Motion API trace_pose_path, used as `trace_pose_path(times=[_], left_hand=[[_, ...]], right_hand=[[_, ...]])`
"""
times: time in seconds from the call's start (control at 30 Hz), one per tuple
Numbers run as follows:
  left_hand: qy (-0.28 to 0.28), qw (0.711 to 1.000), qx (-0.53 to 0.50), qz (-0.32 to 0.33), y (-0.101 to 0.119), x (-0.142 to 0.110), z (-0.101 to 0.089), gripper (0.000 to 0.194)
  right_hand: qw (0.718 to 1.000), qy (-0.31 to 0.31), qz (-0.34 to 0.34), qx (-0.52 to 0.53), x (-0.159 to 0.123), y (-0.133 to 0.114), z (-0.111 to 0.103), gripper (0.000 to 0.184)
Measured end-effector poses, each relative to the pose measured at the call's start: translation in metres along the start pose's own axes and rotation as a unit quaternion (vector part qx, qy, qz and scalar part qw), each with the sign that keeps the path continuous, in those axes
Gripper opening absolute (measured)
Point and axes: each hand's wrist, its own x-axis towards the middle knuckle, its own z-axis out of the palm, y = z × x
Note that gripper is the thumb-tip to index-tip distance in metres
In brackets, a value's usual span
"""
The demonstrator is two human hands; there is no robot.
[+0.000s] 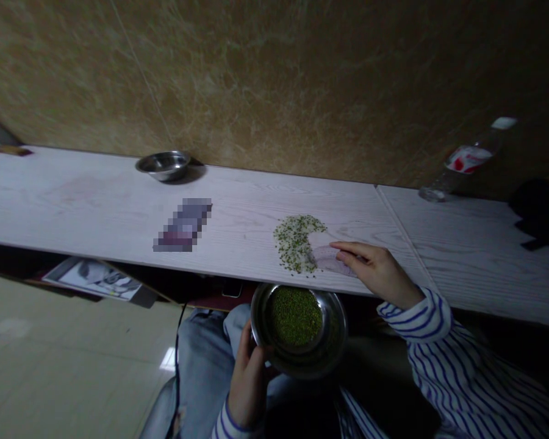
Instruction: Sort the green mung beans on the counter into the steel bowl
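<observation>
On the pale wood-grained tabletop (242,213), a crescent of green grains (289,242).

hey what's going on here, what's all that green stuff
A person's left hand holds a metal bowl of green grains just below the table edge. The right hand holds a thin purplish piece against a scattered patch of green and whitish grains on the table.

White-capped bottle (469,160) near the brown wall (265,79), dark object (542,210) to its right, printed sheet (99,278) lower left.
</observation>
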Motion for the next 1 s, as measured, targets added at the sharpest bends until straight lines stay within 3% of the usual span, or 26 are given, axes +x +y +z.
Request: trace_pose_path(times=[0.3, 0.53, 0.8, 1.0], left_hand=[[-0.013, 1.000, 0.011, 0.000, -0.001, 0.001, 0.000, 0.073], [0.000, 1.000, 0.018, 0.003, -0.002, 0.000, 0.002, 0.071], [-0.012, 1.000, 0.012, 0.000, -0.005, 0.001, 0.001, 0.070], [-0.020, 1.000, 0.021, 0.002, -0.005, 0.001, 0.001, 0.069]], right_hand=[[0.996, 0.050, 0.070, -0.024, -0.021, 0.016, -0.017, 0.028], [0.996, 0.037, 0.082, 0.000, -0.029, 0.016, -0.011, 0.029], [0.998, 0.017, 0.059, 0.016, -0.023, -0.001, 0.002, 0.028], [0.996, 0.038, 0.073, 0.025, -0.027, -0.001, -0.005, 0.027]])
